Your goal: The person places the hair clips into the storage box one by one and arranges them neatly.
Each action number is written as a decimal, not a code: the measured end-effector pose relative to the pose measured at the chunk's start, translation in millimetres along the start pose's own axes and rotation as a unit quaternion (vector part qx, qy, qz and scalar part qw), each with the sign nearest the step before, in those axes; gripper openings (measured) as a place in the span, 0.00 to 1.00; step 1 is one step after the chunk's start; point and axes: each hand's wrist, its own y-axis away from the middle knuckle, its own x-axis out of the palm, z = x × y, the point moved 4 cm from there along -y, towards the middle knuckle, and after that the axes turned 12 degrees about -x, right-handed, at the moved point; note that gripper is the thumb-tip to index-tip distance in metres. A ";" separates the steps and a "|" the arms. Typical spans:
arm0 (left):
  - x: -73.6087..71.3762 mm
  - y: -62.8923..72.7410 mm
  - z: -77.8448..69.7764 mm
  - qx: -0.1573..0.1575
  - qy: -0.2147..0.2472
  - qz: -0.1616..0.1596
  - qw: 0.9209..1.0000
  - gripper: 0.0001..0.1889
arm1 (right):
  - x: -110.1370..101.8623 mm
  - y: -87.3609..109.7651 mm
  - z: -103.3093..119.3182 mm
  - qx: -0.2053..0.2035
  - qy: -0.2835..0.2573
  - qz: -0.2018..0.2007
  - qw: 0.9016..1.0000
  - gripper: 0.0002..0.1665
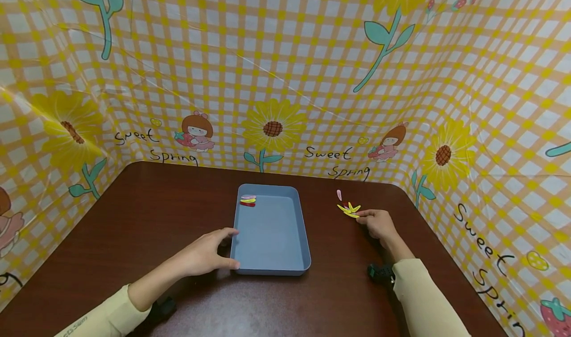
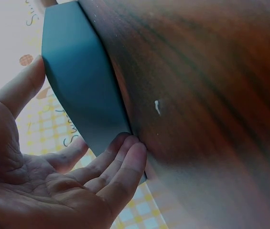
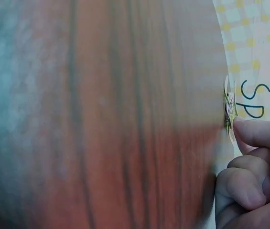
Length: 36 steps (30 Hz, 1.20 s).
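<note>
L hand isn't gripping: fingers are loosely extended, tips against the near-left side of the blue tray, which sits just to its right, prob. so the tray can't slide. R hand pinches the near end of a yellow clip btwn thumb & index, prob. b/c one end is easiest to pick out of a tangle. Pile of clips, yellow w/ some red, is just L of R fingertips on the table; exact no. hard to tell. Loose pink clip lies a bit beyond the pile. Tray holds a row of clips, pinkish, yellow & red, in its far-left corner, ahead of L hand, side by side, maybe to save room.
</note>
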 end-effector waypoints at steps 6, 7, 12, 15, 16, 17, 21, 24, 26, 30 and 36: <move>0.3 -1.3 0.8 0.004 -0.009 -0.004 1.000 0.42 | 1.5 -0.6 5.0 0.004 0.006 -0.006 1.000 0.19; 0.3 -1.6 1.1 0.005 -0.009 -0.004 1.000 0.42 | 1.8 -1.2 6.7 0.000 0.007 -0.006 1.000 0.19; 0.0 -2.0 2.0 0.009 -0.009 -0.004 1.000 0.42 | 4.8 -5.6 16.3 -0.017 0.011 -0.009 1.000 0.20; -0.2 -1.5 2.0 0.008 -0.010 -0.005 1.000 0.42 | 7.7 -8.7 22.0 -0.021 0.018 -0.010 1.000 0.20; -0.2 -1.4 2.0 0.007 -0.010 -0.005 1.000 0.42 | 8.8 -9.7 24.1 -0.024 0.021 -0.009 0.999 0.20; -0.1 -1.4 2.1 0.007 -0.011 -0.005 1.000 0.42 | 10.0 -10.5 26.4 -0.027 0.023 -0.007 0.999 0.20; -0.2 -1.0 1.5 0.004 -0.011 -0.006 1.000 0.41 | 16.4 -15.3 36.7 -0.029 0.014 -0.009 0.999 0.19; -0.5 -0.9 1.4 0.003 -0.011 -0.006 1.000 0.42 | 23.3 -19.8 45.4 -0.029 0.005 -0.008 1.000 0.18; -0.5 -0.9 1.5 0.002 -0.010 -0.006 1.000 0.42 | 28.2 -22.5 51.4 -0.029 0.003 -0.008 1.000 0.17; -0.2 -0.9 1.7 0.001 -0.008 -0.005 1.000 0.41 | 39.0 -25.8 65.6 -0.038 -0.003 -0.005 0.999 0.17; 1.1 -1.7 2.5 0.003 -0.006 -0.004 1.000 0.42 | 55.2 -28.3 83.4 -0.032 -0.033 0.012 0.999 0.16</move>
